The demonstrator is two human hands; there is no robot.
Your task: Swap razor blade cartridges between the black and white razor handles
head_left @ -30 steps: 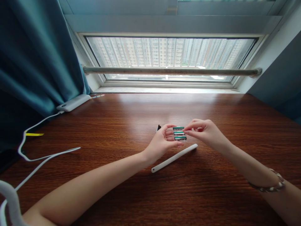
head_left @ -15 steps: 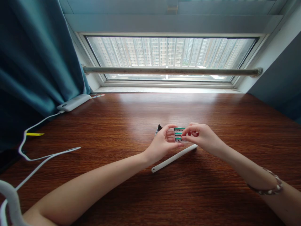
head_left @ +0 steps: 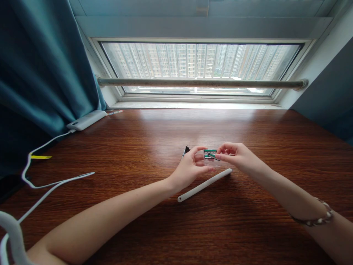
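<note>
My left hand (head_left: 190, 167) is curled around a small clear holder of razor cartridges (head_left: 209, 151) with green strips, held just above the wooden table (head_left: 138, 147). My right hand (head_left: 237, 156) pinches one green cartridge (head_left: 214, 157), tilted and lifted partly out of the holder. A white razor handle (head_left: 204, 185) lies on the table right below both hands. A small dark object (head_left: 186, 149) sits on the table behind my left thumb.
A white power bank (head_left: 86, 120) lies at the table's far left corner, with white cables (head_left: 49, 184) trailing along the left side. A teal curtain (head_left: 41, 73) hangs at the left. A window with a metal rail (head_left: 201, 84) runs behind the table.
My right hand's fingers closed on the lower cartridge and pulled it up and askew out of the holder. The left hand stayed in place.
</note>
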